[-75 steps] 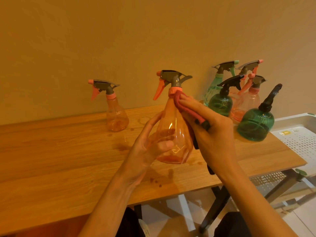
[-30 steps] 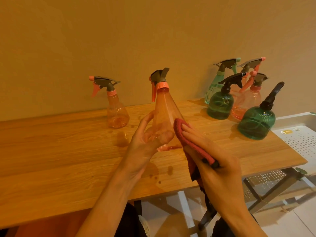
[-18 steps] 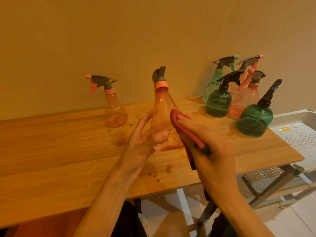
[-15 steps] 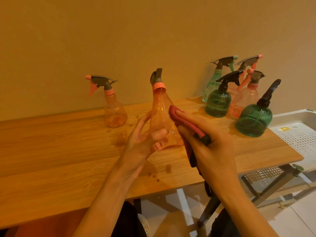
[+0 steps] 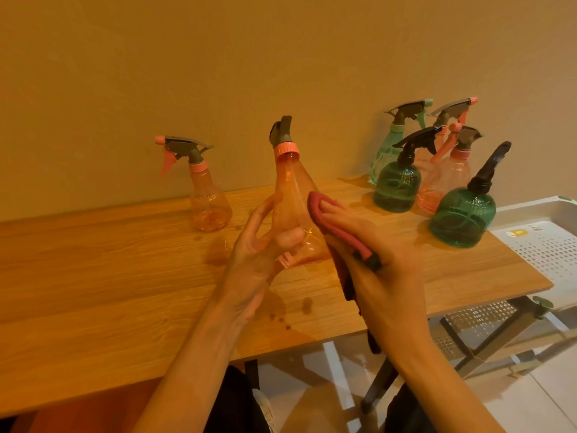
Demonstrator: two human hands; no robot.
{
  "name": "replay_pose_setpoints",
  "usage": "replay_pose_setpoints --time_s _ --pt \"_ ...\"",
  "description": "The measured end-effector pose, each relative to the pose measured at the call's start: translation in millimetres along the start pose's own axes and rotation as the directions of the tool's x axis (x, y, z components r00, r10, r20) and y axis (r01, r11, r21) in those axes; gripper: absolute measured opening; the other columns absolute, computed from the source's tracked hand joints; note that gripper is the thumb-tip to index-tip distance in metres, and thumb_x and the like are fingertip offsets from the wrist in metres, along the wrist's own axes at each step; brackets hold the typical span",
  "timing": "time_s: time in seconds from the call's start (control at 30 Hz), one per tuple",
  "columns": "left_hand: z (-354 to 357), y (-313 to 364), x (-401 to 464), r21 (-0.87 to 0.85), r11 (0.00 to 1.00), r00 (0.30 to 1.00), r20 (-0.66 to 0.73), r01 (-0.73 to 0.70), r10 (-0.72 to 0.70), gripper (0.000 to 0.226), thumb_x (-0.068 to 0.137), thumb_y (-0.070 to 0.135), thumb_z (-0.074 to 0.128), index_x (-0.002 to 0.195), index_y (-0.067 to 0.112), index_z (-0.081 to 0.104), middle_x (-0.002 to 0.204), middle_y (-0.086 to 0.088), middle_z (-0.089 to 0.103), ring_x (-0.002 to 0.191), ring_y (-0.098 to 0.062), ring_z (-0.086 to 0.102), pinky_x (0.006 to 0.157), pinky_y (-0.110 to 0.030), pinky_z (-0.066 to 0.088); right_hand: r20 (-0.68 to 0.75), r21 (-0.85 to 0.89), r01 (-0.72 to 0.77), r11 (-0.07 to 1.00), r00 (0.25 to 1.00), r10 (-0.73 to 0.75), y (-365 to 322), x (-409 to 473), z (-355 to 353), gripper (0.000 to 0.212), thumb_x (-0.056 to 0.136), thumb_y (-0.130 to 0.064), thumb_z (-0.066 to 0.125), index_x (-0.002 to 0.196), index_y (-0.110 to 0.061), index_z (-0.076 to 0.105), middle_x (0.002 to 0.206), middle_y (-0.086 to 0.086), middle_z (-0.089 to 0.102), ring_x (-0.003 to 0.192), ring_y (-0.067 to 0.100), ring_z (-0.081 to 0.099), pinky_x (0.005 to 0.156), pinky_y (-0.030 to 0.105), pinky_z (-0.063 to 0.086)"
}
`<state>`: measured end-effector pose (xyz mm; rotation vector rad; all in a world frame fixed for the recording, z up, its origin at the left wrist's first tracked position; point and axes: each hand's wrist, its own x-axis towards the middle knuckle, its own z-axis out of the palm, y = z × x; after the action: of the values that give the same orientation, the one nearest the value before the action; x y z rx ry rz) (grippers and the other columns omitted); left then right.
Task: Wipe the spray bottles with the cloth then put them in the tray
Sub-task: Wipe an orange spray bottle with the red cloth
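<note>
The worktop [image 5: 93, 276] spans the view from 9 to 3 o'clock, with wet spots near its front edge at 6 o'clock of the held bottle. The white perforated tray [image 5: 549, 245] sits off the worktop's end at 3 o'clock, and no bottle can be seen in the part of it that shows. At 1 to 2 o'clock a cluster of five bottles stands: two dark green ones [image 5: 462, 217] in front, a pale teal one [image 5: 387, 154] and two pinkish ones behind. A lone orange bottle [image 5: 209, 201] stands at 11 o'clock. At centre, the orange bottle in hand [image 5: 290, 189] is lifted and tilted, nozzle turned away. The left grip [image 5: 253, 257] is curled round its lower body, thumb across the front. The right grip [image 5: 374, 260] presses the red cloth [image 5: 331, 226] flat against the bottle's right flank with straight fingers, the cloth's tail pinched under the thumb and hanging down. The step in hand appears to be wiping the body. To do it well, the left grip should turn the bottle a little at a time so the cloth meets every face, including the base where liquid likely collects; strokes running from neck to base would carry wetness off the bottom. Keep the hold firm, since wet plastic may slip, and dry the collar and trigger before moving toward the tray.
</note>
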<state>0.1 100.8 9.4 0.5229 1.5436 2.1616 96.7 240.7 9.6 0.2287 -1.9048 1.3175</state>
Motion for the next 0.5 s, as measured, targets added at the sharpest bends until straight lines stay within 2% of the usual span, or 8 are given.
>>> replay_pose_setpoints --time_s 0.07,0.17,0.33,0.43,0.5 --pt "1 2 0 -0.04 0.999 1.0 -0.008 -0.001 0.001 0.102 0.05 0.035 0.096 0.141 0.033 0.051 0.125 -0.002 0.073 0.116 -0.022 0.07 0.081 -0.031 0.061 -0.005 -0.052 0.042 0.998 0.999 -0.042 1 -10 4 0.033 0.092 -0.016 0.062 0.124 -0.006 0.067 0.137 0.003 0.063 0.137 0.014 0.051 0.112 0.033 0.044" --pt "-1 3 -2 -0.049 0.999 1.0 0.006 -0.002 0.002 0.094 0.051 0.033 0.093 0.136 0.036 0.053 0.119 0.002 0.075 0.11 -0.018 0.072 0.076 -0.027 0.06 -0.006 -0.106 0.085 0.991 0.996 -0.086 1 -25 6 0.032 0.09 -0.009 0.066 0.123 -0.009 0.067 0.136 0.002 0.063 0.137 0.018 0.051 0.113 0.034 0.043" --pt "1 2 -5 -0.034 0.999 1.0 0.022 0.005 -0.004 0.11 0.035 0.056 0.099 0.133 0.039 0.053 0.121 0.006 0.074 0.112 -0.016 0.071 0.077 -0.027 0.06 0.001 -0.028 0.048 0.998 0.999 -0.048 -8 -24 6 0.032 0.09 -0.011 0.066 0.122 -0.007 0.068 0.134 0.001 0.065 0.136 0.017 0.053 0.112 0.033 0.044" --pt "1 3 -3 -0.004 1.0 0.999 0.031 -0.006 0.006 0.111 0.037 0.054 0.099 0.137 0.038 0.052 0.127 0.004 0.071 0.117 -0.018 0.069 0.082 -0.032 0.061 -0.014 0.061 -0.006 0.998 1.0 0.007 -12 -20 -1 0.033 0.091 -0.018 0.064 0.122 -0.008 0.068 0.132 -0.003 0.067 0.132 0.014 0.057 0.109 0.03 0.046" --pt "1 2 -3 0.03 1.0 0.999 0.042 -0.01 0.008 0.111 0.043 0.053 0.098 0.142 0.036 0.051 0.134 0.001 0.067 0.123 -0.02 0.065 0.086 -0.035 0.06 0.011 0.009 0.011 1.0 1.0 -0.011 -13 -12 -5 0.034 0.091 -0.02 0.063 0.123 -0.009 0.067 0.132 -0.004 0.067 0.131 0.012 0.057 0.108 0.026 0.046"
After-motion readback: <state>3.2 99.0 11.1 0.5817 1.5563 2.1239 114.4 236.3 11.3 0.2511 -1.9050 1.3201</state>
